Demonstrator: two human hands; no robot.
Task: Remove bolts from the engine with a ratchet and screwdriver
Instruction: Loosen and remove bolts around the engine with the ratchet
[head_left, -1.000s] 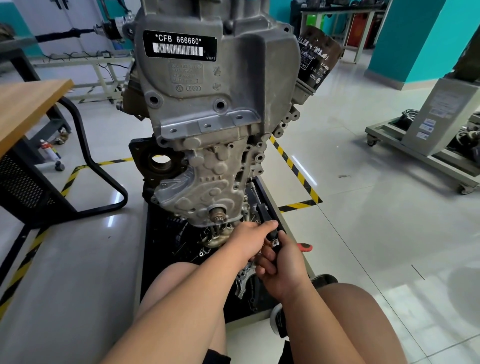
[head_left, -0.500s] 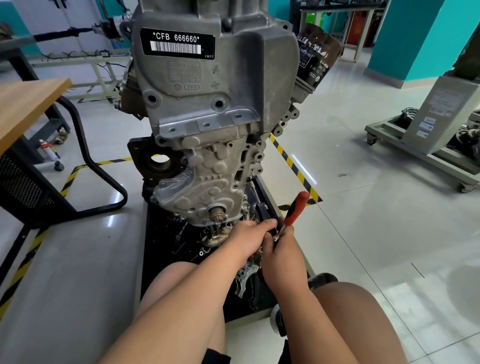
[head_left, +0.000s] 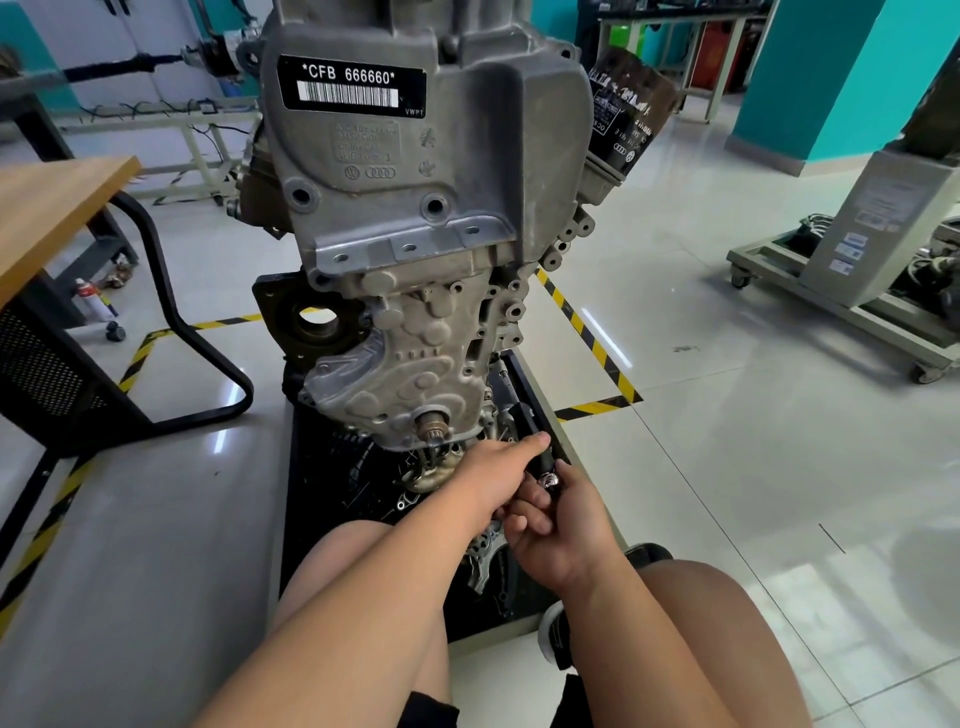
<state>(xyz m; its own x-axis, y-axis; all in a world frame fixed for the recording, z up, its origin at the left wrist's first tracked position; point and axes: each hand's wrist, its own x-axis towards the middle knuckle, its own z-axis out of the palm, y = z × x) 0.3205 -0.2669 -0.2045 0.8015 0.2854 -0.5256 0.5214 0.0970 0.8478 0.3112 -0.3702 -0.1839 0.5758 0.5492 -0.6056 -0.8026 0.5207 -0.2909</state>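
The engine (head_left: 415, 218) stands upright on a black mat (head_left: 322, 499) on the tiled floor, its label plate (head_left: 352, 89) facing the camera and a black oil filter (head_left: 626, 117) jutting from its right side. A person sits at its foot, knees either side of the mat.

Both hands meet low at the engine's right front corner. The left hand (head_left: 493, 480) reaches in from below, its fingers curled around a black tool (head_left: 530, 436) (a ratchet or a screwdriver shaft; which one cannot be told), with the thumb lying along it. The right hand (head_left: 563, 530) sits just beneath and to the right, touching the left, fingers closed on the tool's near end, where a small shiny metal piece (head_left: 549, 480) shows between the knuckles.

The tool's long axis runs up and away from the person, slightly leftward, its far end pointing into the engine's lower right edge. The contact point there is hidden.

A wooden desk (head_left: 47, 208) stands at the left.
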